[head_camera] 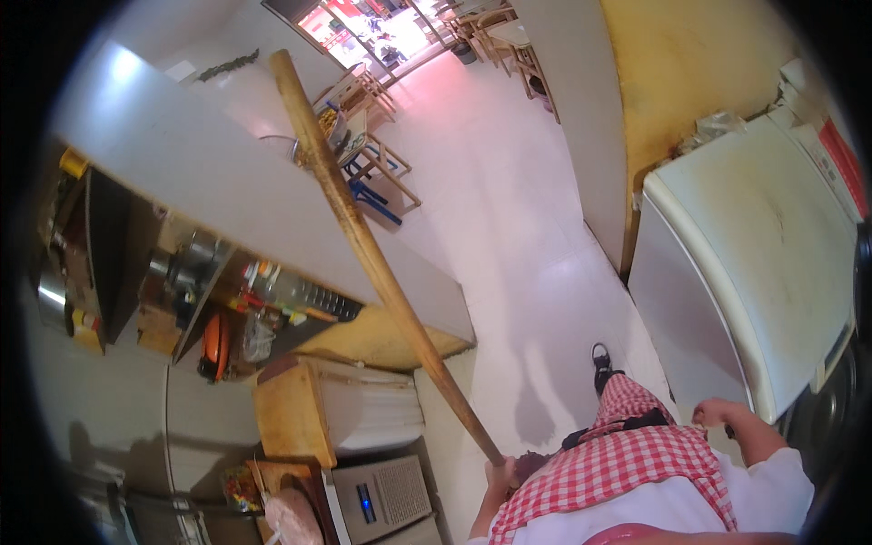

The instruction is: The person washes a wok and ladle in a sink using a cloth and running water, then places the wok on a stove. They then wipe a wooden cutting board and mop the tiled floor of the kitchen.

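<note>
My left hand (501, 471) is closed around the lower end of a long wooden pole (368, 252), which slants up and to the left across the view. The pole's far end rises in front of the wall near the doorway. My right hand (717, 412) hangs at my other side, near the white chest appliance, with its fingers curled; whether it holds anything cannot be made out. A red and white checked apron (613, 470) covers my front.
Shelves with bottles (279, 283) and a wooden cabinet (293, 412) stand left. A white chest appliance (756, 204) stands right. Wooden chairs (381, 160) and a blue stool (375, 201) are ahead, by the tiled floor (504, 204) leading to a bright doorway.
</note>
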A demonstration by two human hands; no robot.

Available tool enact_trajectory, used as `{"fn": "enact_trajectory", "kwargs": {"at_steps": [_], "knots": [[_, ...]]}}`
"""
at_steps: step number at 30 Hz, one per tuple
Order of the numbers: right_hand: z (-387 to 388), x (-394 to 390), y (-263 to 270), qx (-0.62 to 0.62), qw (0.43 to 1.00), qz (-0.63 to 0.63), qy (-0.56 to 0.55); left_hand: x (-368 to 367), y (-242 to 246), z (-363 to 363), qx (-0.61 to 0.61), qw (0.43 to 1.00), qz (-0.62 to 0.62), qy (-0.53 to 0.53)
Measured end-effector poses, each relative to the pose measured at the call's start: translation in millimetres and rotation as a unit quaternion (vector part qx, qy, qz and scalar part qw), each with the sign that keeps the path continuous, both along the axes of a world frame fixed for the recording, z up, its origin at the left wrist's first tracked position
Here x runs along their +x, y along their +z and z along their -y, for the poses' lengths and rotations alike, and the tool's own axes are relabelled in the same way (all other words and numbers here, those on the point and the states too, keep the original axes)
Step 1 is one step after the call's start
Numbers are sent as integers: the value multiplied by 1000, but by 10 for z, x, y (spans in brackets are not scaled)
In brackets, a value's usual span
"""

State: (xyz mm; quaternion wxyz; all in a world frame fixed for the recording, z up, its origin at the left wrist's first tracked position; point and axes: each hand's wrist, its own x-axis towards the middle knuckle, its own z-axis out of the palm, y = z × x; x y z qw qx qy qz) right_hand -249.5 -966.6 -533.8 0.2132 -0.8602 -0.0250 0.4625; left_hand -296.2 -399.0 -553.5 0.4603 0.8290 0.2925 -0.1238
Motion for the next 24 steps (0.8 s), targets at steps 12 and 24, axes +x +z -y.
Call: {"fn": "enact_trajectory", "kwargs": {"at_steps": [12, 24], "knots": [[-2315, 5880, 1136, 164, 926, 284, 186, 3244, 557, 29, -34, 995, -28, 92], [-1922, 7865, 1061, 107, 977, 177, -54, 6333, -438, -989, -116, 979, -100, 132]]}}
